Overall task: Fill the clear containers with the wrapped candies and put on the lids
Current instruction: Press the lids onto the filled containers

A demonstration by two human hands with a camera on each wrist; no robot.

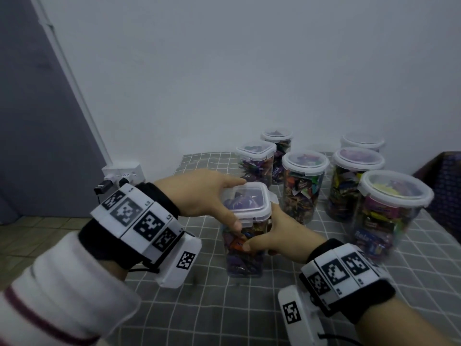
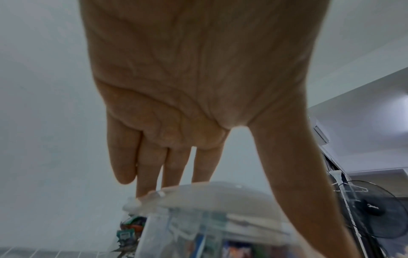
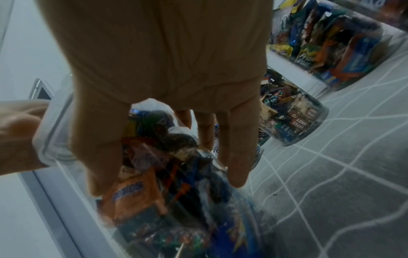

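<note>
A square clear container (image 1: 245, 255) packed with wrapped candies stands on the grey checked cloth, slightly right of the middle in the head view. Its white-rimmed lid (image 1: 247, 201) sits on top. My left hand (image 1: 219, 201) spans the lid, fingers at the far edge and thumb (image 1: 234, 224) on the near side flap. In the left wrist view the fingers (image 2: 152, 167) reach over the lid (image 2: 220, 193). My right hand (image 1: 270, 233) grips the container body just under the lid, thumb across the front. In the right wrist view my right hand (image 3: 165, 78) is wrapped round the container (image 3: 176, 200).
Several lidded jars full of candies stand behind and to the right, the nearest a round one (image 1: 304, 186) and a large one (image 1: 389, 213). A cardboard box (image 1: 446, 176) sits at the right edge. A wall socket (image 1: 122, 173) is left of the table (image 1: 224, 315).
</note>
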